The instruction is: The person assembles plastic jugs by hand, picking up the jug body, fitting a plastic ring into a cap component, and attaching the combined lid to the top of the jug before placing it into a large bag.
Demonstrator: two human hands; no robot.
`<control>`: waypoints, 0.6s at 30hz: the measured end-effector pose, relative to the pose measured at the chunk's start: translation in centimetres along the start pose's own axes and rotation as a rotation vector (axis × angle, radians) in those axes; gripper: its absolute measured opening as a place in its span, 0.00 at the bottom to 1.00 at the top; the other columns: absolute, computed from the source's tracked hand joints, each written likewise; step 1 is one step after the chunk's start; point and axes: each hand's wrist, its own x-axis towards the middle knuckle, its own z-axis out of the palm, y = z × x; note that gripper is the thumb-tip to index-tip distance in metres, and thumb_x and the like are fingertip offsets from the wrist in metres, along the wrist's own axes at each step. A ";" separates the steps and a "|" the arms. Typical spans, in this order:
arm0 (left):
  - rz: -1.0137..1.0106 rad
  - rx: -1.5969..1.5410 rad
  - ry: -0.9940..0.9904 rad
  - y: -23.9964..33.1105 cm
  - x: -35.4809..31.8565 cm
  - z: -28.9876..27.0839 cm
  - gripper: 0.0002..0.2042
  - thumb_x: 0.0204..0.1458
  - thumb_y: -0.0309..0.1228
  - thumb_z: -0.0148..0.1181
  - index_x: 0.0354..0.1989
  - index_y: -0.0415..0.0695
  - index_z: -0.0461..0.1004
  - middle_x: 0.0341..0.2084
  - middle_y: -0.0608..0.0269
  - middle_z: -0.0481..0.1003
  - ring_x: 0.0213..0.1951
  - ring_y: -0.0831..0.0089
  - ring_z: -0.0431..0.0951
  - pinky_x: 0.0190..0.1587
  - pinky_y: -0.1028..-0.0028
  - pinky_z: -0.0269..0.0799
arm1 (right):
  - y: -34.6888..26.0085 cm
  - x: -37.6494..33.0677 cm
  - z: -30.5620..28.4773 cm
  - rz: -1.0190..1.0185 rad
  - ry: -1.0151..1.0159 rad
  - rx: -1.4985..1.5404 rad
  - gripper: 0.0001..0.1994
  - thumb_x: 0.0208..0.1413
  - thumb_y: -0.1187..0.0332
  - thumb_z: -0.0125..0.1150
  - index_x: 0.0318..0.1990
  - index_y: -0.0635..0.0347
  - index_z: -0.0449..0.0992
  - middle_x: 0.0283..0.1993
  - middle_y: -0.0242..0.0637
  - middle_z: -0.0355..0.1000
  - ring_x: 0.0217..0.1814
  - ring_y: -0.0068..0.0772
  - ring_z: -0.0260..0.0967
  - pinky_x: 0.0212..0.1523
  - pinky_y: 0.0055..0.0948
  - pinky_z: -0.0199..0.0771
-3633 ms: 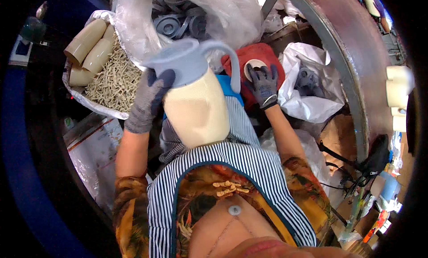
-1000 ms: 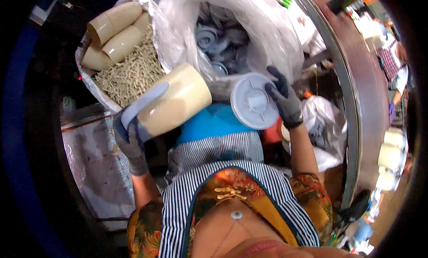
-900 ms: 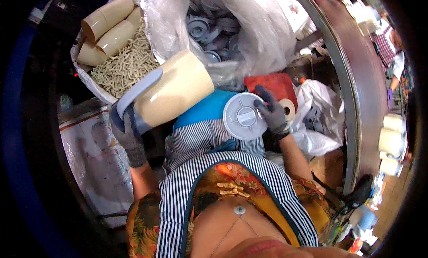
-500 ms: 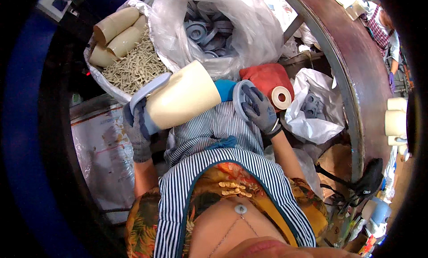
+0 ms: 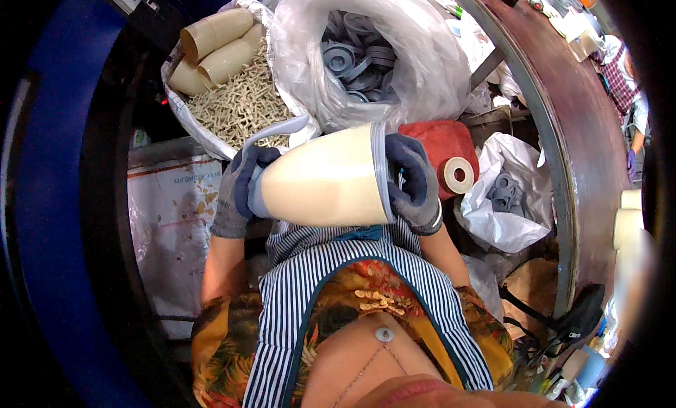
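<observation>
Tapered cream plastic jug (image 5: 324,182), grey-handled, held sideways. Left hand (image 5: 239,189): curled round jug's grey collar (image 5: 258,198), nine o'clock. Right hand (image 5: 417,182): half-curled, holding round grey plastic disc (image 5: 382,172) against jug's three-o'clock end.

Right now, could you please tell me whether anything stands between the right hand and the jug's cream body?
Only the grey disc: it lies against the end of the jug's cream body, with the right hand on its outer side.
</observation>
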 end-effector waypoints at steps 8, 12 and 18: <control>-0.212 -0.220 -0.046 1.6 2.4 0.9 0.17 0.67 0.41 0.43 0.45 0.38 0.72 0.38 0.58 0.78 0.40 0.72 0.78 0.47 0.72 0.73 | 0.4 -1.1 -0.5 0.182 0.084 0.198 0.27 0.45 0.67 0.64 0.55 0.64 0.70 0.57 0.47 0.67 0.58 0.45 0.66 0.55 0.38 0.68; -0.300 -0.504 0.079 0.8 2.3 1.9 0.16 0.67 0.40 0.44 0.45 0.38 0.72 0.37 0.58 0.78 0.39 0.72 0.78 0.46 0.72 0.73 | 0.6 -0.6 -1.2 0.122 0.127 0.139 0.26 0.45 0.70 0.64 0.55 0.65 0.69 0.57 0.45 0.67 0.58 0.40 0.66 0.56 0.34 0.68; -0.299 -0.321 0.015 2.4 2.3 1.7 0.17 0.67 0.41 0.44 0.46 0.38 0.71 0.37 0.58 0.78 0.38 0.72 0.78 0.45 0.72 0.74 | 1.1 0.2 -2.4 0.023 0.190 0.165 0.24 0.45 0.72 0.63 0.53 0.65 0.72 0.57 0.47 0.67 0.59 0.42 0.66 0.57 0.35 0.67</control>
